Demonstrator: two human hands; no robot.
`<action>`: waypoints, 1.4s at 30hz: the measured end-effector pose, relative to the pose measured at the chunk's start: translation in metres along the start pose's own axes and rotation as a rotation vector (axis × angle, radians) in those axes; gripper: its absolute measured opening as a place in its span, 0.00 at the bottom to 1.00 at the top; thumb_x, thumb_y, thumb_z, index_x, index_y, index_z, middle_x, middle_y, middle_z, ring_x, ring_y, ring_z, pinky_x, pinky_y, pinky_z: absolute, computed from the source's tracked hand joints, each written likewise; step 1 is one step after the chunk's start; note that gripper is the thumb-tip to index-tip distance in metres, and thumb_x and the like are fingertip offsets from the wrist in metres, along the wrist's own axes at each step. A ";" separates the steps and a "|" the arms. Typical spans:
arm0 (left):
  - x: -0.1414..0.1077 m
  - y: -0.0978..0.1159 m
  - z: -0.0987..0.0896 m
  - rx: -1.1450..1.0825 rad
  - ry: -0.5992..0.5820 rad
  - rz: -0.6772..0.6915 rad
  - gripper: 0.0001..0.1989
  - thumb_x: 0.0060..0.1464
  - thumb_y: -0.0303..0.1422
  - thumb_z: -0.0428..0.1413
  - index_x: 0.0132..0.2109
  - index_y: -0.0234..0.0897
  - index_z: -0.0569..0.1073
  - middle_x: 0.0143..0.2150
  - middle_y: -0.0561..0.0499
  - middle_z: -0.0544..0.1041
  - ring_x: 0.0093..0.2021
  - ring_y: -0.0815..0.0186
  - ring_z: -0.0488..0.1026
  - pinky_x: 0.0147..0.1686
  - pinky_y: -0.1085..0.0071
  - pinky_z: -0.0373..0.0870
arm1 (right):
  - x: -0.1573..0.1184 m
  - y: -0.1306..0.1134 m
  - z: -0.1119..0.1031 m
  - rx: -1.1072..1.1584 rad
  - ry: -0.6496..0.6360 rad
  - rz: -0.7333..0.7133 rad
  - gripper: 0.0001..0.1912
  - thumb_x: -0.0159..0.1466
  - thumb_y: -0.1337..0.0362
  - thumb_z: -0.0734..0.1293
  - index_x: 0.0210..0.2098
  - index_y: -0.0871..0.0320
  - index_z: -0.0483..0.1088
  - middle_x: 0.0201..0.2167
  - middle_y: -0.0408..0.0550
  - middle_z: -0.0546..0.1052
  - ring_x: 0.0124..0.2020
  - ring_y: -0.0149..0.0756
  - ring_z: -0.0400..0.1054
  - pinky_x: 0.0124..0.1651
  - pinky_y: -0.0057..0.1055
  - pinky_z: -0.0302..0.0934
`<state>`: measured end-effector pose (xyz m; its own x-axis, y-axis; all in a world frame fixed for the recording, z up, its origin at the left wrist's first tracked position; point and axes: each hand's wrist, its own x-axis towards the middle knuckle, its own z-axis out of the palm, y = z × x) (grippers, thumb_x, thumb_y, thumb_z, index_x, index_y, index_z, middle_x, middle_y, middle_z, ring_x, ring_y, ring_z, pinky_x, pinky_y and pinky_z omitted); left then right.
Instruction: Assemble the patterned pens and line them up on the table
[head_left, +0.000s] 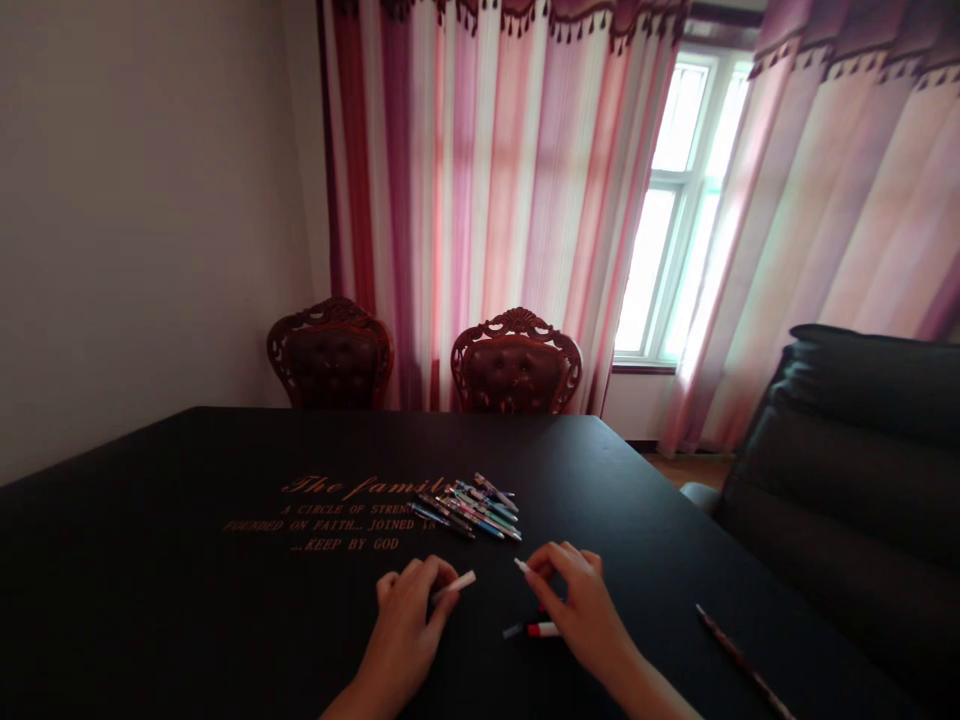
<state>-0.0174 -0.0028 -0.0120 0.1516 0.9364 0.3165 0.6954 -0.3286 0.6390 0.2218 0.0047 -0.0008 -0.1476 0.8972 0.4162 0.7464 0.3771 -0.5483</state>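
Note:
My left hand [416,605] is closed, with thumb and fingers pinching a short white pen piece [464,581] that points right. My right hand [574,590] is also closed, its fingertips around a small white tip [520,565]; most of that piece is hidden by the fingers. A gap separates the two white pieces, both held just above the black table [225,620]. Below the right hand lies a red-and-white pen [544,630] with a dark part at its left, partly covered by the hand. Beyond both hands lies a heap of pens [480,512].
A single dark patterned pen [739,655] lies toward the table's right edge. Two carved chairs [517,370] stand at the far side, before striped curtains [495,200]. A black leather seat [862,500] is at the right.

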 end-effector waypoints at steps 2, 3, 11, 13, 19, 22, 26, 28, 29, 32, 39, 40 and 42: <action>-0.001 0.006 0.001 -0.072 -0.011 -0.028 0.06 0.59 0.37 0.54 0.42 0.45 0.74 0.39 0.54 0.79 0.42 0.60 0.73 0.47 0.64 0.58 | -0.005 0.004 -0.005 0.036 0.032 0.002 0.07 0.66 0.61 0.64 0.33 0.53 0.71 0.28 0.41 0.75 0.35 0.37 0.68 0.47 0.38 0.51; -0.001 0.010 0.002 -0.123 -0.027 -0.044 0.08 0.59 0.39 0.53 0.42 0.45 0.74 0.39 0.54 0.79 0.42 0.60 0.73 0.46 0.65 0.59 | -0.007 0.004 -0.007 0.055 0.051 -0.001 0.07 0.66 0.60 0.63 0.33 0.53 0.71 0.28 0.41 0.75 0.35 0.38 0.69 0.47 0.38 0.52; -0.009 0.027 0.013 -0.364 -0.184 -0.048 0.14 0.59 0.44 0.53 0.37 0.41 0.77 0.36 0.51 0.78 0.40 0.60 0.73 0.43 0.69 0.65 | -0.016 -0.008 -0.021 0.174 0.165 -0.074 0.06 0.66 0.66 0.63 0.40 0.50 0.71 0.35 0.42 0.75 0.41 0.40 0.67 0.47 0.36 0.53; -0.009 0.026 0.015 -0.373 -0.218 -0.044 0.14 0.59 0.43 0.53 0.38 0.40 0.78 0.36 0.51 0.78 0.41 0.59 0.73 0.44 0.69 0.65 | -0.018 -0.012 -0.022 0.178 0.178 -0.091 0.05 0.65 0.67 0.64 0.38 0.51 0.71 0.35 0.42 0.75 0.41 0.39 0.67 0.46 0.36 0.53; -0.008 0.025 0.017 -0.344 -0.238 -0.035 0.14 0.59 0.43 0.53 0.38 0.41 0.79 0.35 0.50 0.77 0.40 0.59 0.73 0.43 0.69 0.64 | -0.020 -0.019 -0.023 0.151 0.131 -0.158 0.06 0.64 0.70 0.65 0.35 0.52 0.71 0.33 0.41 0.76 0.38 0.38 0.67 0.46 0.36 0.51; -0.009 0.025 0.017 -0.352 -0.232 -0.018 0.14 0.59 0.43 0.53 0.38 0.41 0.78 0.34 0.51 0.76 0.39 0.60 0.73 0.42 0.69 0.64 | -0.021 -0.020 -0.022 0.142 0.108 -0.169 0.07 0.63 0.71 0.66 0.36 0.51 0.72 0.34 0.40 0.76 0.39 0.37 0.67 0.47 0.36 0.51; -0.012 0.028 0.017 -0.351 -0.239 0.001 0.15 0.59 0.44 0.52 0.36 0.40 0.78 0.32 0.52 0.75 0.38 0.61 0.72 0.41 0.69 0.63 | -0.022 -0.023 -0.019 0.140 0.081 -0.184 0.07 0.64 0.70 0.66 0.37 0.50 0.72 0.34 0.39 0.75 0.39 0.36 0.67 0.47 0.36 0.50; -0.013 0.030 0.016 -0.340 -0.252 0.007 0.15 0.60 0.43 0.52 0.36 0.41 0.78 0.32 0.52 0.75 0.37 0.61 0.73 0.41 0.69 0.63 | -0.022 -0.025 -0.019 0.145 0.076 -0.188 0.08 0.65 0.70 0.65 0.38 0.49 0.72 0.34 0.38 0.75 0.39 0.36 0.67 0.47 0.36 0.50; -0.013 0.031 0.016 -0.330 -0.257 0.009 0.15 0.61 0.43 0.51 0.36 0.41 0.78 0.32 0.52 0.75 0.37 0.61 0.73 0.42 0.69 0.63 | -0.022 -0.026 -0.020 0.148 0.076 -0.188 0.08 0.65 0.70 0.65 0.38 0.49 0.72 0.34 0.38 0.75 0.39 0.36 0.67 0.47 0.36 0.50; -0.012 0.031 0.015 -0.269 -0.230 0.005 0.13 0.61 0.42 0.50 0.38 0.43 0.77 0.34 0.52 0.76 0.39 0.60 0.73 0.44 0.67 0.63 | -0.019 -0.023 -0.024 0.148 0.097 -0.155 0.07 0.64 0.69 0.65 0.37 0.50 0.72 0.34 0.40 0.76 0.39 0.37 0.67 0.47 0.36 0.50; -0.005 0.017 0.015 -0.194 -0.123 -0.086 0.11 0.60 0.42 0.50 0.41 0.45 0.74 0.39 0.53 0.78 0.44 0.59 0.73 0.47 0.64 0.64 | -0.010 0.001 -0.016 0.113 0.057 0.060 0.06 0.60 0.71 0.68 0.31 0.52 0.73 0.31 0.40 0.77 0.39 0.38 0.68 0.48 0.37 0.49; -0.005 0.017 0.015 -0.197 -0.129 -0.093 0.11 0.60 0.42 0.50 0.41 0.45 0.74 0.39 0.53 0.78 0.44 0.59 0.74 0.47 0.65 0.64 | -0.010 0.002 -0.012 0.109 0.035 0.066 0.06 0.59 0.71 0.68 0.30 0.52 0.73 0.31 0.40 0.78 0.39 0.38 0.68 0.48 0.37 0.49; -0.005 0.017 0.016 -0.195 -0.140 -0.090 0.11 0.60 0.41 0.49 0.42 0.45 0.74 0.40 0.52 0.78 0.45 0.58 0.74 0.48 0.64 0.64 | -0.010 0.003 -0.006 0.103 -0.006 0.059 0.06 0.59 0.70 0.68 0.30 0.52 0.74 0.31 0.39 0.78 0.39 0.37 0.69 0.49 0.38 0.48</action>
<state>0.0048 -0.0114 -0.0138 0.2003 0.9665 0.1603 0.5642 -0.2475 0.7876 0.2297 -0.0050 -0.0023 -0.1096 0.9196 0.3772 0.6831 0.3454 -0.6435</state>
